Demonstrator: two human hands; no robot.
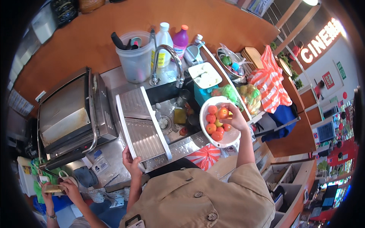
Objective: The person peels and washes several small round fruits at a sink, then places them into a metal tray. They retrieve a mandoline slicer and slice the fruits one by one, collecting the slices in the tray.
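My right hand (235, 118) is closed around a red tomato (222, 113) above a white colander (210, 141). Several more tomatoes (211, 128) lie in the colander, which stands at the right end of the sink (178, 140). At the near left corner of a white-framed metal tray (146, 136), my left hand (132, 164) has its fingers curled at the edge. Ridges and perforations mark this tray, which lies slanted across the sink's left side. Down in the basin are a yellow-green sponge (180, 116) and a drain holding white bits.
A curved tap (178, 66) rises behind the sink. Left of it stands a clear bucket (135, 62) with utensils; bottles stand behind. A large press grill (70, 114) occupies the left counter. Bagged vegetables (249, 97) lie right. Another person's hands (68, 188) hold a gold-coloured block lower left.
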